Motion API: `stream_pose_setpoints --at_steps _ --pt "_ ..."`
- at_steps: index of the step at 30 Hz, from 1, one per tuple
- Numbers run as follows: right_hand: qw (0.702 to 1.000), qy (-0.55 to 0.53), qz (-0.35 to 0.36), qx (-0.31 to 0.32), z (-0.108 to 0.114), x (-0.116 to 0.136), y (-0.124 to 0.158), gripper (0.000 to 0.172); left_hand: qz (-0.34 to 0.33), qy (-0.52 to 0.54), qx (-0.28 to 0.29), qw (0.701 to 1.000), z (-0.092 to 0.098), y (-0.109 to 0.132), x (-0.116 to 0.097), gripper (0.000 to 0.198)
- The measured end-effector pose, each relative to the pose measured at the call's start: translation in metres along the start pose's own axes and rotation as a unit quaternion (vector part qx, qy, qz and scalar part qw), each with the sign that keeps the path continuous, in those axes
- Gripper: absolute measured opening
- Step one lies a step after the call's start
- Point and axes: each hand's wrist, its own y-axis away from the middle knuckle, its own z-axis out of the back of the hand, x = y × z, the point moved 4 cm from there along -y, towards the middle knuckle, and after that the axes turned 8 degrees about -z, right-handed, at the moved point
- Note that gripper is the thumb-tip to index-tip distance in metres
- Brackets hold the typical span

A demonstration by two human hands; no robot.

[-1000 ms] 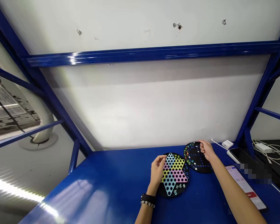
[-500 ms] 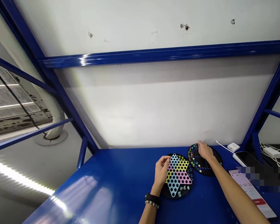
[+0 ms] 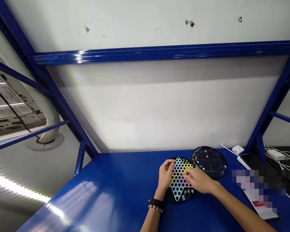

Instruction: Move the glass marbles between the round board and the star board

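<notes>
A round black Chinese checkers board (image 3: 177, 190) with a pastel star face lies on the table, and a few glass marbles sit in its lower right. My left hand (image 3: 165, 175) is at the board's upper left edge, its fingertips pinched together. My right hand (image 3: 198, 181) reaches over the board's right side, fingers bunched just above the pink and yellow points. Whether either hand pinches a marble is hidden. To the right, a black round perforated board (image 3: 209, 162) holds several coloured marbles around its rim, with neither hand touching it.
The blue metal table (image 3: 125, 187) has a white wall behind it and blue frame bars (image 3: 159, 53) above. At the right lie a black phone (image 3: 250, 161), a white charger (image 3: 238, 149) with a cable, and a pixelated phone (image 3: 259, 206). More white cables (image 3: 277, 156) lie beyond.
My right hand has left the black perforated board and moved left over the star board, uncovering the perforated board. My left hand has stayed near the star board's upper left edge.
</notes>
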Motion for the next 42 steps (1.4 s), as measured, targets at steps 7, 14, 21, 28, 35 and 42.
stream_pose_setpoints --at_steps 7,14,21,28,35,42 --pt "0.977 0.202 0.067 -0.019 -0.043 0.024 0.03 0.014 -0.003 -0.004 0.009 1.0 0.0 0.0 0.002 0.032" --pt "0.971 0.194 0.094 -0.104 -0.052 0.033 0.037 0.016 -0.001 -0.008 0.014 1.0 0.001 -0.002 0.0 0.036" --pt "0.973 0.188 0.084 -0.108 -0.064 0.031 0.042 0.031 0.006 -0.006 0.021 1.0 0.002 -0.001 0.003 0.038" --pt "0.989 0.118 0.051 -0.072 -0.056 0.028 0.055 0.034 0.007 0.003 0.023 1.0 0.002 -0.002 0.004 0.039" --pt "0.995 0.075 0.058 -0.031 -0.046 0.027 0.079 0.034 0.015 0.008 0.026 1.0 0.0 -0.003 0.0 0.038" --pt "0.977 0.108 -0.055 -0.176 -0.001 -0.018 0.066 0.034 0.024 0.012 0.029 0.999 0.0 -0.001 0.004 0.038"
